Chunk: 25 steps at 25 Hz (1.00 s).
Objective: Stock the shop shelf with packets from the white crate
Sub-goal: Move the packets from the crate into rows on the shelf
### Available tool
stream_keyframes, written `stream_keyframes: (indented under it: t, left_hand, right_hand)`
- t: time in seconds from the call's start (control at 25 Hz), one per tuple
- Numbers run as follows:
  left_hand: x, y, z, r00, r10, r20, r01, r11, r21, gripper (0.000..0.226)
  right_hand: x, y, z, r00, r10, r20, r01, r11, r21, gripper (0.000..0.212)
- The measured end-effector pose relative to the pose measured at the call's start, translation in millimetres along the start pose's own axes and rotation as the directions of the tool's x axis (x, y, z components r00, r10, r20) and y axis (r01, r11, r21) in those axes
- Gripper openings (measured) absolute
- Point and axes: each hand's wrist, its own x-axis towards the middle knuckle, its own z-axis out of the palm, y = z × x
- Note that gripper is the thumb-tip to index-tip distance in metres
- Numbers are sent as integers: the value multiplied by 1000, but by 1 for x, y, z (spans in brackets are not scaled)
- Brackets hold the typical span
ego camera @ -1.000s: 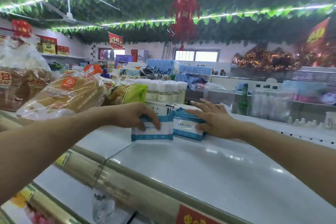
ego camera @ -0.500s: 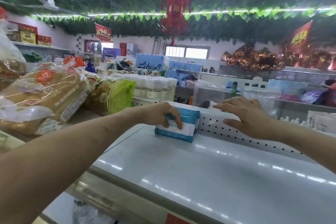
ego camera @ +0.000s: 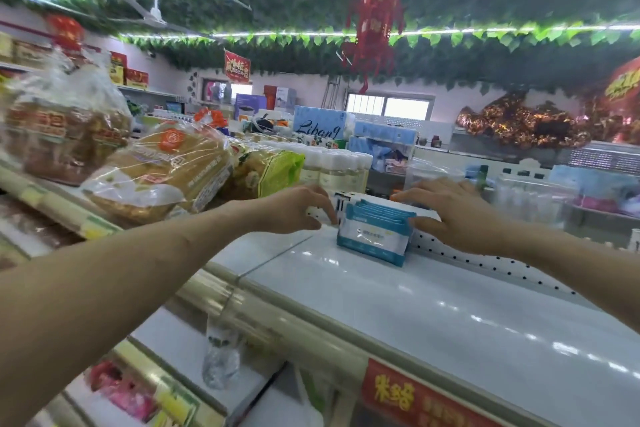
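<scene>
Several soft, light, slippery film packets (ego camera: 372,236) standing upright on the white shelf (ego camera: 433,315), likely floppy, best squeezed at both ends; left hand (ego camera: 298,208) and right hand (ego camera: 460,215) spread loosely, flanking the row without gripping.

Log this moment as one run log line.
stage: squaring packets | place: white shelf, upright by back panel | left hand: beside | right hand: touching
</scene>
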Motion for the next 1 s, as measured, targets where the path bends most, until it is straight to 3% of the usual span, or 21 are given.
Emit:
stream_keyframes:
  t: [0.16,0.28,0.36,0.48,0.68,0.84,0.92,1.0]
  left_hand:
    - [-118,-19,-51,979,-204,-5,204,978,43,33]
    - [-222,-24,-75,937,-350,-7,348,931,113,38]
    - [-305,-22,-81,886,-463,-22,462,877,134,44]
    - [-440,-15,-68,742,-670,-31,668,734,118,47]
    - [-638,22,14,471,-880,50,877,474,76,46]
    - [-728,69,101,296,-940,172,951,307,41,39]
    - [-740,84,138,304,-921,242,945,324,44,35]
    - [-745,90,166,370,-895,247,912,401,88,33]
  right_hand:
    - [53,-105,6,980,-197,-19,197,967,163,43]
    - [81,-204,8,912,-404,-68,405,865,295,42]
    - [88,-280,10,838,-535,-110,535,764,361,41]
    - [81,-391,25,706,-703,-86,653,598,465,39]
    - [18,-536,100,510,-859,38,653,416,633,36]
    - [-57,-605,179,295,-910,290,583,412,700,34]
    - [-86,-622,211,179,-901,396,590,420,690,32]
    - [-109,-631,232,101,-895,434,559,412,719,27]
